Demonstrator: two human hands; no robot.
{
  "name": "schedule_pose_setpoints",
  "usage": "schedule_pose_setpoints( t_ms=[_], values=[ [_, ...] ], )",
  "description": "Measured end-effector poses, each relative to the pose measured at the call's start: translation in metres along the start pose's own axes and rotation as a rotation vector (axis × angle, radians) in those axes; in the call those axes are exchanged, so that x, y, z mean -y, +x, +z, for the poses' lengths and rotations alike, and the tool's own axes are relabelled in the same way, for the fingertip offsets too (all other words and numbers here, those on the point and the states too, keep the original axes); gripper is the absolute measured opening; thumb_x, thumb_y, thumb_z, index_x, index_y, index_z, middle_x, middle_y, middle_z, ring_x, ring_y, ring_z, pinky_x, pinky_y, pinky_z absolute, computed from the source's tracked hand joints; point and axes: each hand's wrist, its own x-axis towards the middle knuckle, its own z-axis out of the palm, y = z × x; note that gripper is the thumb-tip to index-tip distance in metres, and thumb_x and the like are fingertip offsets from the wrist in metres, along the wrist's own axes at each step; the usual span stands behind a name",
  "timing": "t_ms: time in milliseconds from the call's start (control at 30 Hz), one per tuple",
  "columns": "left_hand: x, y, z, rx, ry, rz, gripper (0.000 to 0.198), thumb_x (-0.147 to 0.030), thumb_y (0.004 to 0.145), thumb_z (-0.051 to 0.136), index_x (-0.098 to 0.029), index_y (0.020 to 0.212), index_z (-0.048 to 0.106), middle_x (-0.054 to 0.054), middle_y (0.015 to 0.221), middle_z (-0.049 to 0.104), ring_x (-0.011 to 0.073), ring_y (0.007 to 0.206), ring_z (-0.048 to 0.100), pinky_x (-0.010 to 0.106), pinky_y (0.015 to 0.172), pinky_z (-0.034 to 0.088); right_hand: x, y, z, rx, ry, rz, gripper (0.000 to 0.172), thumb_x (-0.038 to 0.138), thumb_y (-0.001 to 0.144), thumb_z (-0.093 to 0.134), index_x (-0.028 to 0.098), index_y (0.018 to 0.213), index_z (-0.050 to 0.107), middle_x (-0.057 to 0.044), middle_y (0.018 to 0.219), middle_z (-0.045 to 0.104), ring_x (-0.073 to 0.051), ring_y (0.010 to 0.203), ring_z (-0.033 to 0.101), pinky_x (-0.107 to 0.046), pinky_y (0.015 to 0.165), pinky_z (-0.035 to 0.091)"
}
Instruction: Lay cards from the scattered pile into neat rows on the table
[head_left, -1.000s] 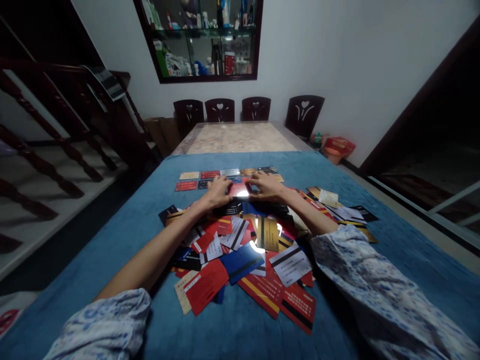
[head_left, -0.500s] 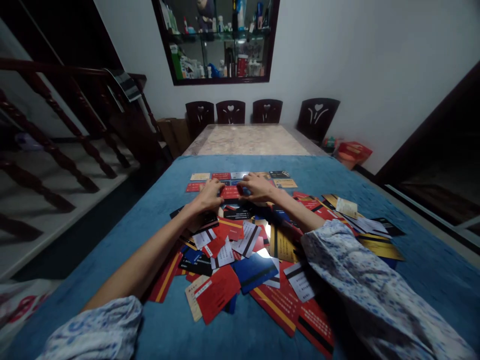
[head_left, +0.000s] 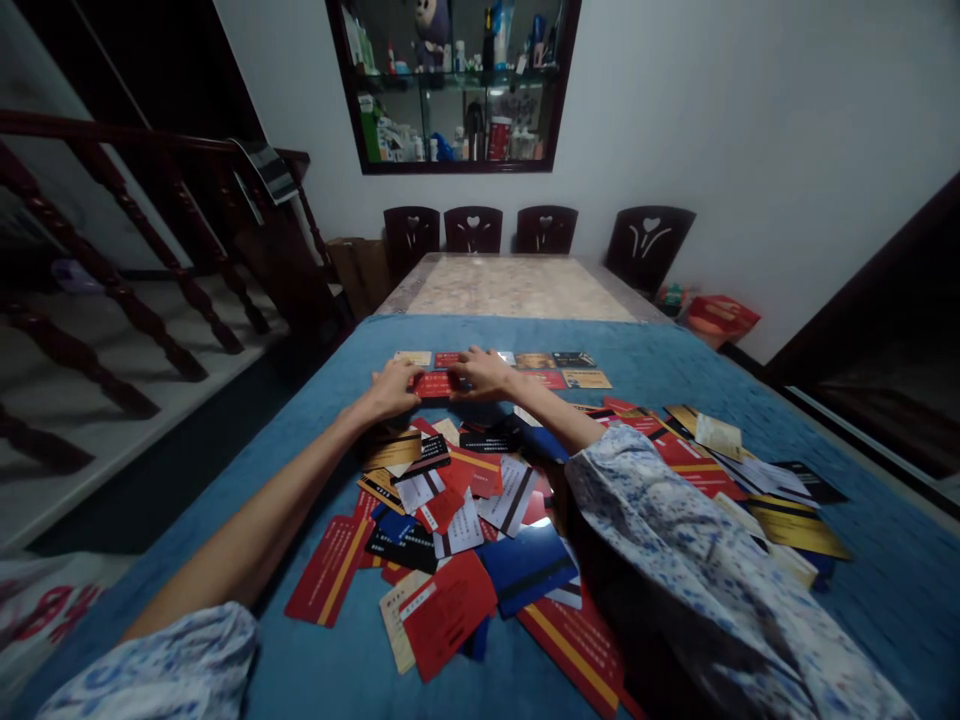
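Between my two hands is a red card (head_left: 433,385), held by its left and right ends at the near row of laid-out cards. My left hand (head_left: 394,388) grips the left end, and my right hand (head_left: 481,377) grips the right end. Around them lie a beige card (head_left: 414,358), a black card (head_left: 574,360) and a pale orange card (head_left: 588,380), in two rows. Nearer to me is a loose, overlapping heap with a blue card (head_left: 527,568), a large red card (head_left: 448,615) and a gold card (head_left: 392,450). My fingers hide some of the row cards.
A blue cloth (head_left: 322,675) covers the near part of the table, with bare marble-like tabletop (head_left: 517,285) beyond. More cards, including a gold one (head_left: 799,525), lie at the right. Dark chairs (head_left: 472,230) stand at the far end; a stair railing (head_left: 180,265) is at left.
Both hands have shifted left relative to the card rows, with the red card between them. The head view has turned slightly left. More cards of the far-right rows are uncovered.
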Motion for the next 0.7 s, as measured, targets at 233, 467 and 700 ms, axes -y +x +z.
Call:
schedule_pose_setpoints(
  t_ms=[233, 467, 700],
  values=[
    [0.023, 0.002, -0.003, 0.007, 0.012, -0.038, 0.051, -0.023, 0.07, 0.063, -0.02, 0.121, 0.069, 0.012, 0.131, 0.061, 0.0363, 0.121, 0.053, 0.046, 0.095, 0.049, 0.007, 0.033, 0.012, -0.006, -0.002, -0.013, 0.047, 0.053, 0.089, 0.062, 0.022, 0.123, 0.066, -0.016, 0.131, 0.058, -0.033, 0.121, 0.048, -0.043, 0.091, 0.043],
    [0.052, 0.011, 0.001, 0.014, 0.036, -0.003, 0.047, -0.021, 0.067, 0.063, -0.014, 0.112, 0.073, 0.013, 0.115, 0.066, 0.033, 0.109, 0.061, 0.041, 0.096, 0.05, 0.019, 0.056, 0.014, 0.013, 0.031, -0.017, 0.044, 0.05, 0.09, 0.061, 0.02, 0.121, 0.067, -0.017, 0.13, 0.059, -0.033, 0.121, 0.048, -0.047, 0.093, 0.044],
    [0.076, 0.023, 0.007, 0.023, -0.013, 0.017, 0.054, -0.022, 0.065, 0.063, -0.013, 0.117, 0.072, 0.014, 0.122, 0.067, 0.0324, 0.115, 0.062, 0.038, 0.103, 0.048, 0.027, 0.068, 0.014, 0.046, 0.047, -0.022, 0.042, 0.049, 0.091, 0.06, 0.02, 0.12, 0.068, -0.017, 0.133, 0.058, -0.033, 0.123, 0.046, -0.049, 0.095, 0.044]
  ],
)
